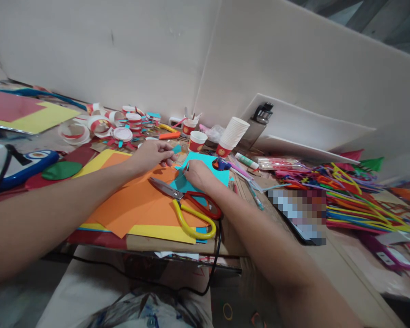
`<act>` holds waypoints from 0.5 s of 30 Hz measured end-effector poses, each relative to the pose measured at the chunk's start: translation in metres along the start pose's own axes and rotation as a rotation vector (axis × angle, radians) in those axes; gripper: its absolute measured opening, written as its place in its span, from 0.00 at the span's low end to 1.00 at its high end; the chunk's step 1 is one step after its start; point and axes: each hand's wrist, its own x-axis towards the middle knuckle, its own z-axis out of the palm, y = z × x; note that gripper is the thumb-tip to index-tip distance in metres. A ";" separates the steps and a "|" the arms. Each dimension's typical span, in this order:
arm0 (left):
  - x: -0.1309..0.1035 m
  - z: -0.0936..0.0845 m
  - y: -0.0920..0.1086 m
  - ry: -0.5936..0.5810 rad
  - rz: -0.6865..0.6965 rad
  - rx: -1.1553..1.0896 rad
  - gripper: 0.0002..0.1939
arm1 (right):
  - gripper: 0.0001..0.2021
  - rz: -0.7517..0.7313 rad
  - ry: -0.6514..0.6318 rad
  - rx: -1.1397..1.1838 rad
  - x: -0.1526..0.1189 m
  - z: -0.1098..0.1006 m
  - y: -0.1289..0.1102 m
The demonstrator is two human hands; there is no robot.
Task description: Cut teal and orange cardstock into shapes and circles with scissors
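My left hand [155, 157] is closed in a pinch on a small teal paper piece [176, 149] above the stacked sheets. Close by on the right, my right hand [198, 175] is curled with its fingertips together over a turquoise paper sheet [205, 159]. What lies between those fingertips is too small to make out. A pair of scissors [177, 196] with one yellow and one red handle rests just below that hand. Under the scissors are orange paper [123, 205] and yellow paper [167, 233].
Paper cups [233, 136] stand stacked behind the hands, beside a single cup [197, 141]. Cut cup pieces [100, 125] crowd the back left. Coloured pipe cleaners [355, 200] and a phone [295, 216] lie right. A blue-based device [30, 164] sits left. A black cable [218, 246] hangs over the edge.
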 end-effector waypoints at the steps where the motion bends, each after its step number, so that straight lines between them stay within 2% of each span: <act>1: 0.000 0.000 0.000 -0.001 -0.001 -0.002 0.05 | 0.12 -0.007 -0.006 -0.003 0.000 0.000 0.001; 7: 0.000 0.000 0.000 0.002 -0.010 0.004 0.05 | 0.14 0.043 0.000 -0.061 -0.002 -0.002 -0.002; 15: -0.002 0.003 0.004 -0.002 -0.040 0.013 0.06 | 0.13 0.016 -0.019 -0.062 -0.001 -0.007 -0.003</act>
